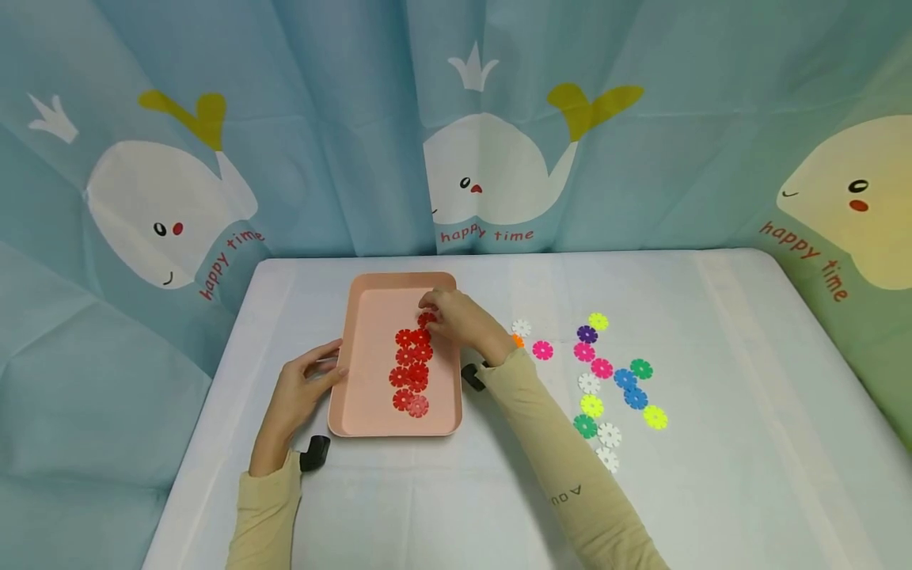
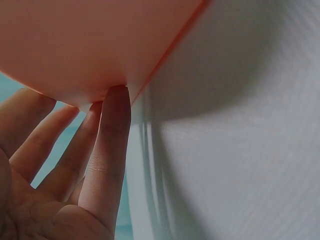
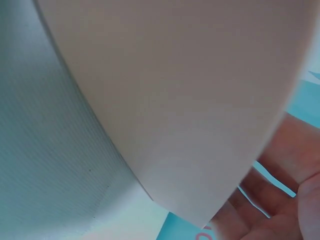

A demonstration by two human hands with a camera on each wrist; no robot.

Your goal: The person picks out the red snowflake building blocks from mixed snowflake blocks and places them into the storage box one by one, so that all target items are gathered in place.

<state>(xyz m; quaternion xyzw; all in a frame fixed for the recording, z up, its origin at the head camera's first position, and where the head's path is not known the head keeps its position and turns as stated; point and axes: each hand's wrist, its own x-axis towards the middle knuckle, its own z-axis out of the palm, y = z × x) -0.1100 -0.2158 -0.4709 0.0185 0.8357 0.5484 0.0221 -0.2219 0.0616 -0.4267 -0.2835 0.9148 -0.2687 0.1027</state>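
Observation:
A pink tray point(image 1: 370, 317) holds several red notched plastic discs point(image 1: 404, 356), some overlapping, in its middle and right part. My left hand point(image 1: 302, 388) holds the tray's left rim, the thumb at its upper edge. In the left wrist view its fingertips point(image 2: 117, 97) touch the tray's outer wall. Over the tray's upper right part, my right hand point(image 1: 459, 317) has its thumb and forefinger around a red disc point(image 1: 426, 320), apparently pinching it; fingers partly hide the disc. The right wrist view shows mostly the tray's outer wall point(image 3: 175, 125), which hides the fingertips.
Loose notched discs lie right of the tray on the white table: pink point(image 1: 543, 350), blue point(image 1: 636, 398), green point(image 1: 641, 369), yellow point(image 1: 655, 417), purple point(image 1: 587, 334) and white point(image 1: 609, 435). An orange disc point(image 1: 518, 341) is partly behind the right wrist. A blue whale-print curtain point(image 1: 342, 158) hangs behind.

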